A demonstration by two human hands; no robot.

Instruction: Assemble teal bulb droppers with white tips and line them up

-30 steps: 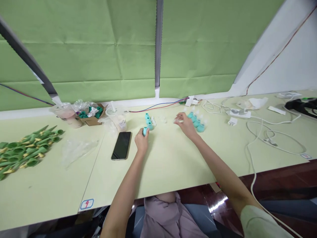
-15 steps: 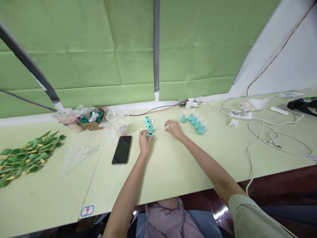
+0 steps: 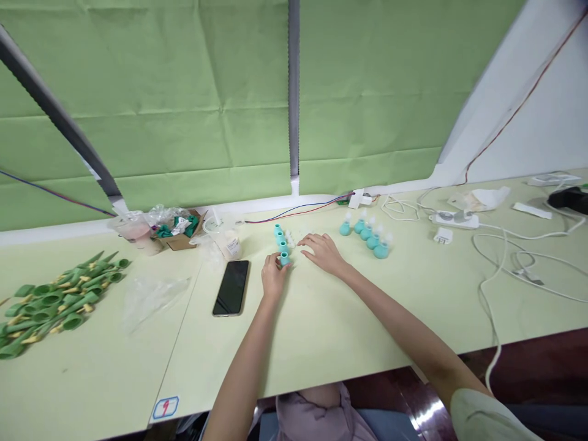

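Note:
My left hand (image 3: 274, 275) is closed around a small turquoise bottle (image 3: 285, 258) whose open mouth faces up, at the near end of a row. Several more open turquoise bottles (image 3: 278, 236) stand just beyond it. My right hand (image 3: 324, 252) is held low over the table with its fingers apart and nothing seen in them. Beside its fingertips lie small white pieces (image 3: 290, 237), too small to make out well. To the right stand several turquoise bottles with pale translucent tips (image 3: 380, 250).
A black phone (image 3: 231, 288) lies left of my left forearm. Behind it are a drink cup (image 3: 228, 244) and a cardboard box (image 3: 181, 240). Green tubular pieces (image 3: 59, 300) pile up at far left, near a clear plastic bag (image 3: 154, 297). White cables (image 3: 493, 294) and a power strip (image 3: 454, 219) lie right.
My right hand has moved left, closer to the white pieces and the row of open bottles. My left hand still holds the nearest bottle. The whole view has shifted slightly.

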